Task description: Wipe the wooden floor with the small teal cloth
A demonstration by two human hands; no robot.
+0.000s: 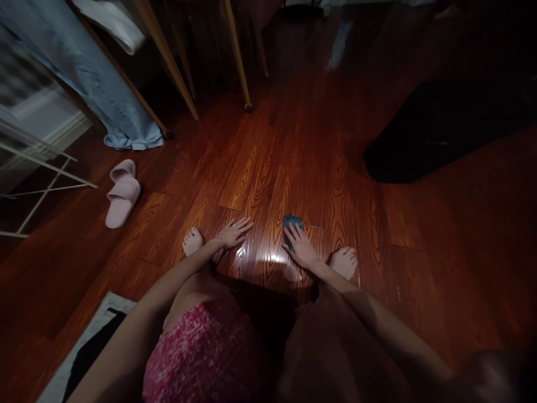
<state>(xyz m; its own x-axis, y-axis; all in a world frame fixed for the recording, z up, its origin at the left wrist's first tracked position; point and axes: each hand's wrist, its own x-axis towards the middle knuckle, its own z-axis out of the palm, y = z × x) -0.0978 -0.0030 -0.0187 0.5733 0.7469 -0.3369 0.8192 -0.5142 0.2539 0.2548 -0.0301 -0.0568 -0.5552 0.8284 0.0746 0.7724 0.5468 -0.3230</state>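
Observation:
I am crouched over a glossy red-brown wooden floor point(268, 168). My left hand point(233, 233) lies flat on the boards with its fingers stretched out, holding nothing. My right hand point(298, 246) presses flat on a small teal cloth point(291, 225), fingers spread over it. My bare feet show beside each hand, the left foot point(193, 240) and the right foot point(344, 262). A bright glare sits on the floor between my hands.
A pink slipper point(121, 193) lies at the left. Wooden chair legs point(239, 61) stand behind it, with blue jeans point(84, 73) hanging down. A white metal rack point(37, 168) is at the far left, a dark rug point(440, 129) at the right, a mat point(84, 347) at bottom left.

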